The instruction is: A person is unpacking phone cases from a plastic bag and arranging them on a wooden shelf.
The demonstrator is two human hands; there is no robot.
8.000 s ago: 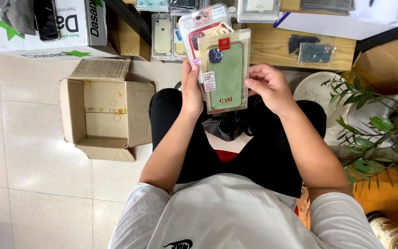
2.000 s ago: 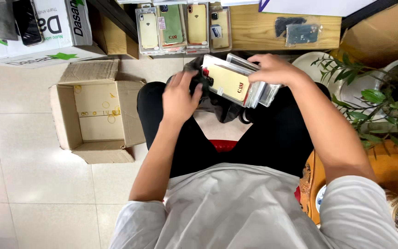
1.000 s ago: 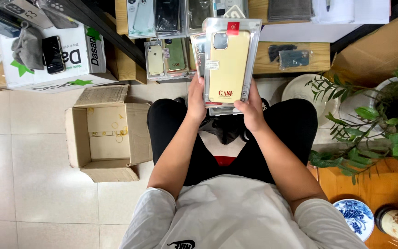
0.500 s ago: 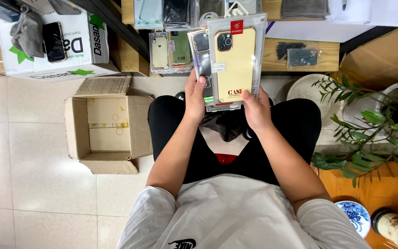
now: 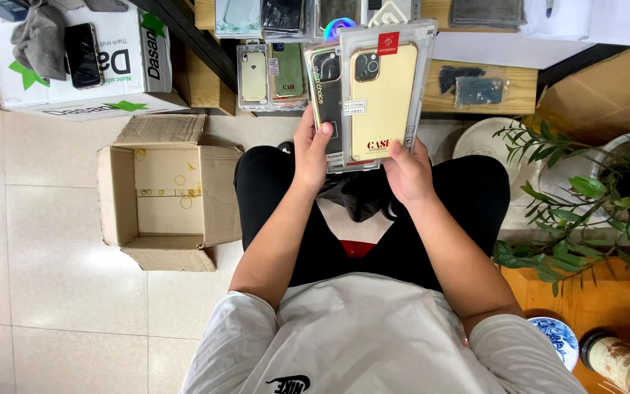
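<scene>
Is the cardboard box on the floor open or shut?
Open. The cardboard box has its flaps folded outward, and its bare inner bottom shows, with only a few small rings lying on it.

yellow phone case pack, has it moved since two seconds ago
Yes. The yellow phone case pack was lying flat over the lap; now both hands hold it upright, raised to cover the wooden shelf edge.

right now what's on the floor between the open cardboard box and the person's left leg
Nothing: the open cardboard box sits right against the left leg in the head view.
</scene>
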